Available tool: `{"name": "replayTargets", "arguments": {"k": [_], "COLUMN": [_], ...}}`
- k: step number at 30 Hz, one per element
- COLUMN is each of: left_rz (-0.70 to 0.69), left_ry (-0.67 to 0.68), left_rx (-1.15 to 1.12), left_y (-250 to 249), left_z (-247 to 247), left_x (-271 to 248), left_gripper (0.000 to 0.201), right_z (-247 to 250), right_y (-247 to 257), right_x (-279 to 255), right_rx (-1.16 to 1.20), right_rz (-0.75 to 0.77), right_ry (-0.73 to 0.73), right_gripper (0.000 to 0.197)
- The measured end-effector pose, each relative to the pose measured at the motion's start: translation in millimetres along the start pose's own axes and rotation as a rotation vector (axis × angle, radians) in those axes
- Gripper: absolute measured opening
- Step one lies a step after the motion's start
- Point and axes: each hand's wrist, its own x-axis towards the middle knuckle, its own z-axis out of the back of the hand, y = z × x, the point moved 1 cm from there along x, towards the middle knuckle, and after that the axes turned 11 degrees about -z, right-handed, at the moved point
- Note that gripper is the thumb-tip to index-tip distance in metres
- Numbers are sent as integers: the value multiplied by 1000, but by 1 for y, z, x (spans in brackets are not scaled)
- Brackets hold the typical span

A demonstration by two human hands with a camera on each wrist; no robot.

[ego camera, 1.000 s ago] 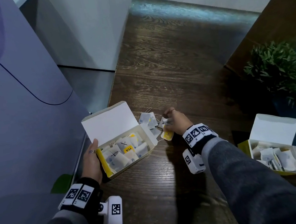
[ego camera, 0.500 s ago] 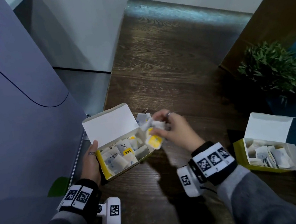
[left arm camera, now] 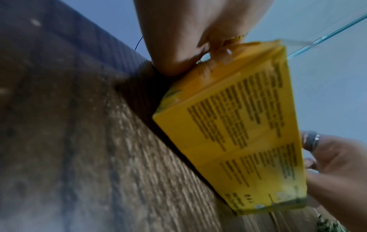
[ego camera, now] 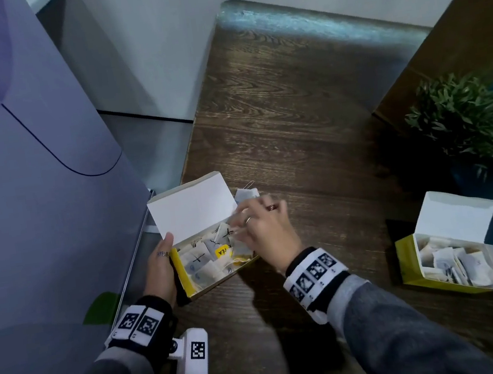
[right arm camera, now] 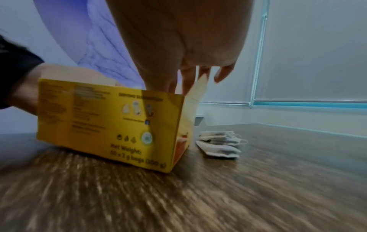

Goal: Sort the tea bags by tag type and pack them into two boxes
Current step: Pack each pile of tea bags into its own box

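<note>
An open yellow tea box (ego camera: 189, 285) with a raised white lid (ego camera: 191, 208) stands near the table's left edge and holds several tea bags (ego camera: 200, 260), some marked with a black cross, one with a yellow tag (ego camera: 222, 251). My left hand (ego camera: 162, 260) grips its left end, thumb at the lid's corner; in the left wrist view the box (left arm camera: 238, 125) sits between thumb and fingers. My right hand (ego camera: 260, 232) hovers over the box's right end, its fingers (right arm camera: 190, 80) hanging straight down into it. A few loose tea bags (ego camera: 247, 193) (right arm camera: 218, 144) lie just behind the box.
A second open yellow box (ego camera: 412, 262) with white tea bags (ego camera: 456, 262) stands at the right. A potted plant (ego camera: 461, 114) is behind it. A purple panel (ego camera: 34, 183) rises close on the left. The dark wooden table (ego camera: 290, 102) stretches away ahead.
My right hand picked a yellow-tagged tea bag from the loose pile, carried it left over the box, and now its fingers reach into the box. The left hand kept holding the box.
</note>
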Motion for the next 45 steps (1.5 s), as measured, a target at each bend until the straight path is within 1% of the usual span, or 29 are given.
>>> {"name": "replayTargets", "arguments": {"k": [2,3,4,5,7,9,10,12,13,15,18,19,20,22,23,24,25,26,28,29,30,35,36,38,40,42,43,44,45], "left_rz": [-6,-8,-12,-17,-23,-30,-34,-36,-37,-38,-50,-55,-60,-70,-75,-74,-65,-56,-49,-46,-46,-52,-47,-32,-22,-22,-23,-25,-24], "left_ry": [2,-2,-2,-2,-2,-6,-3,4,6,4,-9,-12,-18,-41,-59,-71,-77,-77,-83,-82,-76,-56,-52,-42,-39,-41,-40,-41,-40], "left_rx": [4,-2,-6,-10,-27,-41,-43,-40,-39,-41,-39,-35,-35,-17,-5,1,6,6,6,7,6,17,19,15,14,8,8,8,6], "left_y": [1,2,2,3,4,4,5,6,6,7,8,7,7,8,8,7,7,6,6,6,7,7,8,8,9,8,8,8,8], "left_z": [1,1,2,2,1,1,1,2,2,4,5,6,7,9,10,11,11,10,8,7,6,9,9,9,10,8,8,7,7], "left_x": [0,0,1,1,2,3,3,5,5,6,6,5,5,5,5,5,5,5,4,4,4,4,4,3,4,4,4,5,6], "left_gripper": [29,28,28,27,26,26,25,25,24,25,26,26,27,28,29,29,29,29,30,30,30,30,30,32,32,31,30,30,31], "right_z": [17,25,33,37,39,33,31,27,25,23,31,36,42,48,46,39,30,20,-4,-13,-19,-27,-24,-12,7,29,38,48,55], "right_y": [-8,-10,-9,-6,6,16,20,27,31,36,39,36,31,14,3,-9,-20,-29,-40,-41,-40,-30,-32,-41,-51,-54,-50,-42,-32], "right_x": [9,13,16,17,15,9,6,-1,-5,-11,-13,-10,-5,13,24,35,46,55,66,69,71,72,71,69,67,62,59,55,50], "right_rx": [294,386,390,298,-13,-218,-259,-274,-269,-231,-45,69,228,529,601,612,580,533,418,345,290,363,347,371,504,630,686,747,807], "right_rz": [-172,-217,-222,-182,-15,137,162,156,152,148,112,43,-73,-337,-442,-534,-612,-686,-763,-758,-732,-667,-664,-703,-753,-731,-689,-633,-572], "right_ry": [31,76,161,275,472,534,543,536,527,505,542,515,450,237,137,86,98,169,387,460,490,500,479,375,226,121,119,158,235], "right_gripper": [22,22,21,21,26,37,43,52,53,46,38,37,36,24,17,10,6,16,49,59,63,48,45,40,36,30,26,23,22]}}
